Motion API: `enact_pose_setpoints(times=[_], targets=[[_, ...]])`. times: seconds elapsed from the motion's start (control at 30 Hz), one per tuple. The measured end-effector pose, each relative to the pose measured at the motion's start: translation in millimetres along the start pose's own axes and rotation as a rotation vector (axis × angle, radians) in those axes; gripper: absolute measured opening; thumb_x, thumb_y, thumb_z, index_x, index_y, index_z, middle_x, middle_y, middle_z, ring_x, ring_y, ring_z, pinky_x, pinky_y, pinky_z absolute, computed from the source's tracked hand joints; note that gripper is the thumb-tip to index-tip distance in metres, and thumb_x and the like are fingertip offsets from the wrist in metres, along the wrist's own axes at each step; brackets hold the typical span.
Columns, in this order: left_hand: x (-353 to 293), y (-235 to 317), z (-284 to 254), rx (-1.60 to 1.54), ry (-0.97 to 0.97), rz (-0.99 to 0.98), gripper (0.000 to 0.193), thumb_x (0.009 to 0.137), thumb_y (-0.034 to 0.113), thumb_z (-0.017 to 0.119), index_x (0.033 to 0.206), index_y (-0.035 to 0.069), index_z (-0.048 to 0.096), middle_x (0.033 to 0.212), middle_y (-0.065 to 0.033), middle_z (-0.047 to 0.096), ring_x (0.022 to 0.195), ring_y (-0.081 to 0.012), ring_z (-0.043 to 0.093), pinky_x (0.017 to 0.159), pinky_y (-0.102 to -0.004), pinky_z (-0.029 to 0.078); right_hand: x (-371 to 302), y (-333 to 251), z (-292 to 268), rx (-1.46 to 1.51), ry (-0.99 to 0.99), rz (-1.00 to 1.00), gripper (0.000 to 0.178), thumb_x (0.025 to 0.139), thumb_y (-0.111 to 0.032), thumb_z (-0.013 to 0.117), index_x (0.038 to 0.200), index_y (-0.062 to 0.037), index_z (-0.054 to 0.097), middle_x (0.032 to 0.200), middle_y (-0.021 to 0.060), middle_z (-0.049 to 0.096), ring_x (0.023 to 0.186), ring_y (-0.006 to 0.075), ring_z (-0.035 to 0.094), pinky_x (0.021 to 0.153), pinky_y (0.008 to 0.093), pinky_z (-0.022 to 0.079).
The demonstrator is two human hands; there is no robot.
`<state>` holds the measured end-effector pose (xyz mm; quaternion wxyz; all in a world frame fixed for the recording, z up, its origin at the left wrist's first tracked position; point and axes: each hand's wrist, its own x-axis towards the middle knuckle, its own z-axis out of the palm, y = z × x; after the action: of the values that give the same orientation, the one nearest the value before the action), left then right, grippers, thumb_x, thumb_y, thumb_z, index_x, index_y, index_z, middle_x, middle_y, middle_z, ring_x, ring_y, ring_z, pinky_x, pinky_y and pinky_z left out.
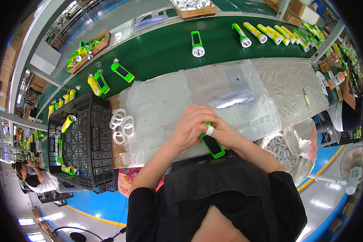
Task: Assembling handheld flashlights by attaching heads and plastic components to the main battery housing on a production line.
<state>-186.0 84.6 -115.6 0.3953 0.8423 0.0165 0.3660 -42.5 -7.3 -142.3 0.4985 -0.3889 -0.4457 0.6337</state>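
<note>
Both of my hands close round a green flashlight (212, 146) with a dark panel on its side, just above the near edge of the worktop. My left hand (189, 125) wraps over its far end, fingers overlapping my right hand (226, 134), which grips the same end from the right. That end is hidden under the fingers. A white band (209, 130) shows at a finger of the right hand. Beyond my hands lies a row of stacked clear plastic discs (232, 99). White rings (123, 124) lie loosely grouped on the left of the plastic-covered work surface (161, 109).
A black crate (103, 139) with several flashlights stands at left. Across the green belt (165, 48) lie more flashlights, one standing apart (196, 44). Boxes of parts sit behind it. At right hang a bag of white rings (306, 139) and a fan (353, 177); co-workers are at both sides.
</note>
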Motion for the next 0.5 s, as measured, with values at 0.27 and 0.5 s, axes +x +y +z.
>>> enact_pose_setpoints(times=[0.27,0.5], targets=[[11.3,-34.1,25.8,-0.005,0.214,-0.213,0.039,0.094,0.017,0.055,0.13,0.003,0.053,0.135,-0.0174,0.053,0.127,-0.0352,0.048,0.107,-0.0436,0.035,-17.9,-10.6,-10.1,0.305,0.362,-0.089,0.039,0.099,-0.029,0.053,0.132,-0.0084,0.046,0.097,0.0123,0.061,0.075,0.0191,0.061,0.066,0.0327,0.05],[8.5,-88.5,35.3,0.487,-0.005,-0.289,0.062,0.074,0.029,0.079,0.126,0.003,0.057,0.122,-0.0166,0.057,0.113,-0.0339,0.053,0.097,-0.043,0.042,-34.2,-15.0,-30.9,0.257,0.446,-0.177,0.046,0.098,-0.038,0.052,0.131,-0.0062,0.046,0.091,0.0148,0.06,0.07,0.0215,0.06,0.062,0.0328,0.049]])
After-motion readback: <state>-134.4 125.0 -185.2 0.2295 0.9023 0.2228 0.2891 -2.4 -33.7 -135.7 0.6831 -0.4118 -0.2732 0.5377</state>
